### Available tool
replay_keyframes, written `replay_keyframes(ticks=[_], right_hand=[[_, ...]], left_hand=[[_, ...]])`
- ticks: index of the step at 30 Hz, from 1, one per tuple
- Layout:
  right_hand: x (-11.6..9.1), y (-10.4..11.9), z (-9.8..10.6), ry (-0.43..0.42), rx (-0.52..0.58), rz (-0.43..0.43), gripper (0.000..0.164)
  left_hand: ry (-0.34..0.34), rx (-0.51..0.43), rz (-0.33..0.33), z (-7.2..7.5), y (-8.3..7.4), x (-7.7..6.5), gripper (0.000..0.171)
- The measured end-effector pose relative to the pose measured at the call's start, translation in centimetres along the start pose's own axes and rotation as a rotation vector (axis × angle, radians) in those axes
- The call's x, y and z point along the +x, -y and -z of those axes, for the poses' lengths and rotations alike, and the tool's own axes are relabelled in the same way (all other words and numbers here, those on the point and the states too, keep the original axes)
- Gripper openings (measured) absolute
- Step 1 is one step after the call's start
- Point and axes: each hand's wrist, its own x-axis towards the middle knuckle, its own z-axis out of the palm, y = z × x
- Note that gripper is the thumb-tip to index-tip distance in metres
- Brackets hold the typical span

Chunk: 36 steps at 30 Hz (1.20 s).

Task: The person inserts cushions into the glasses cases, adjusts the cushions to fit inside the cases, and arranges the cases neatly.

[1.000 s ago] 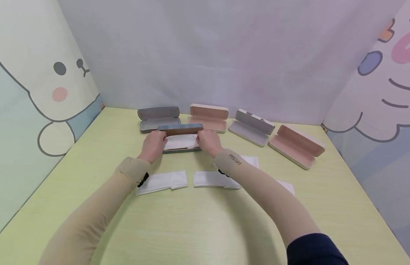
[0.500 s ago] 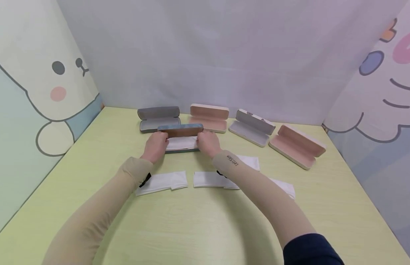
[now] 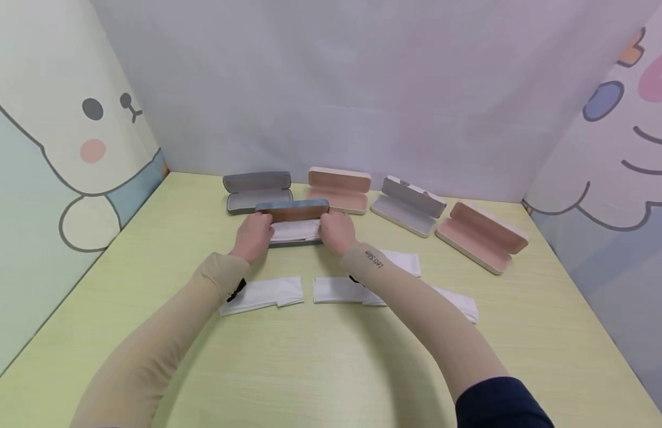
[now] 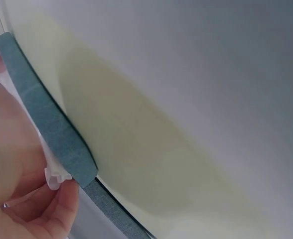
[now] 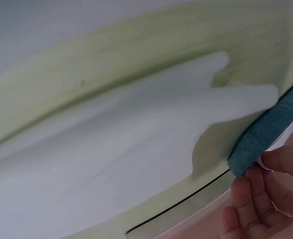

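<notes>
An open blue glasses case (image 3: 292, 204) with a brown lining stands on the table ahead of me. A folded white cloth (image 3: 295, 230) lies lengthwise over its lower half. My left hand (image 3: 253, 238) pinches the cloth's left end, beside that end of the case. At the opposite end, my right hand (image 3: 338, 232) pinches the cloth with thumb and curled fingers. In the left wrist view, a crumpled cloth end (image 4: 56, 175) pokes out by the fingertips. The right wrist view has the fingers right at the blue case's corner (image 5: 246, 154), mostly covering the cloth.
Behind stand a grey glasses case (image 3: 258, 199) and a pink one (image 3: 336, 199), both open. Another grey-lined case (image 3: 402, 214) and a pink-lined case (image 3: 475, 244) are at right. Folded white cloths (image 3: 272, 291) lie nearer, some partly under my right forearm.
The cloth has sunk slightly into the blue case, so more brown lining shows above it. Both hands keep their grip and have shifted only a little.
</notes>
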Motion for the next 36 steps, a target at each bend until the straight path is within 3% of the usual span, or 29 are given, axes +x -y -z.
replay_keyframes(ticks=[11, 21, 30, 36], right_hand=[[-0.1, -0.2, 0.0, 0.042, 0.0, -0.016, 0.02], [-0.5, -1.4, 1.0, -0.034, 0.048, 0.007, 0.022], [-0.9, -2.7, 2.0, 0.036, 0.208, -0.048, 0.046], [-1.2, -3.1, 2.7, 0.069, 0.386, -0.061, 0.05]], left_hand=[[0.02, -0.003, 0.007, 0.0, 0.1, -0.3, 0.009], [0.008, 0.004, 0.011, 1.6, 1.1, -1.3, 0.021], [-0.028, -0.093, 0.057, 2.9, 2.5, -1.8, 0.032], [0.089, -0.261, 0.175, 3.5, 3.0, -1.6, 0.058]])
